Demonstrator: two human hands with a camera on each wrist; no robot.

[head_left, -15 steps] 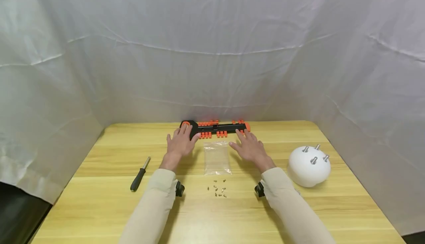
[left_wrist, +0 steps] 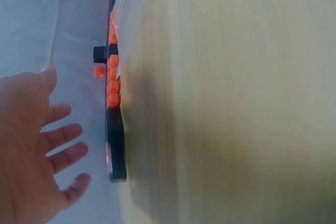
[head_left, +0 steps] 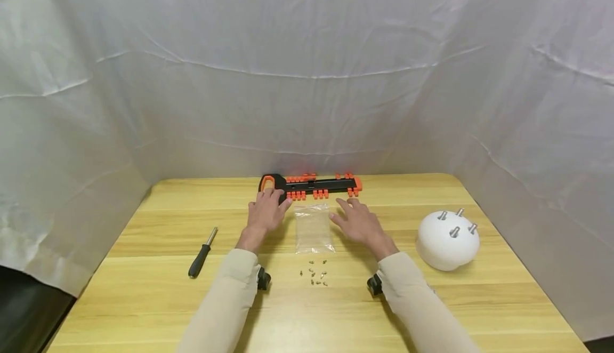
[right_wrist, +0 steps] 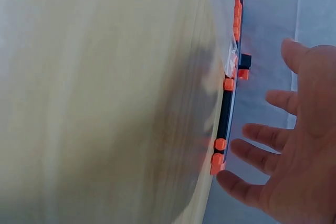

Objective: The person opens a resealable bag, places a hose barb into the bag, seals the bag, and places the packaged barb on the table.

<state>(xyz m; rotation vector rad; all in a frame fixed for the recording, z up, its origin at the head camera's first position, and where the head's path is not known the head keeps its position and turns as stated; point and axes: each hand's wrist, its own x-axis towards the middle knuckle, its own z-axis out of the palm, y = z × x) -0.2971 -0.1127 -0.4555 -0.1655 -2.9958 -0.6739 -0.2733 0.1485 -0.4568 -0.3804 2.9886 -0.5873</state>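
Observation:
A long black holder with orange clips [head_left: 331, 185] lies at the back of the table, its looped handle [head_left: 278, 182] on the left. My left hand [head_left: 265, 215] is above the table just in front of that handle, fingers spread, holding nothing. To the right, my right hand [head_left: 358, 222] hovers in front of the holder's other end, its fingers loosely spread and nothing in them. Between the hands lies a flat, clear plastic bag [head_left: 314, 230]. Both wrist views show the fingers apart from the holder [left_wrist: 115, 145].
Several small brass-coloured pieces [head_left: 313, 274] lie scattered in front of the bag. A black-handled screwdriver [head_left: 200, 257] is at the left. On the right sits a white rounded object [head_left: 446, 243] with several metal posts on top. Grey sheeting [head_left: 307, 113] encloses the table's back and sides.
Both hands have drawn back a little from the holder toward the person, uncovering the handle loop and the right-end clips. The holder, bag and small pieces stay in place.

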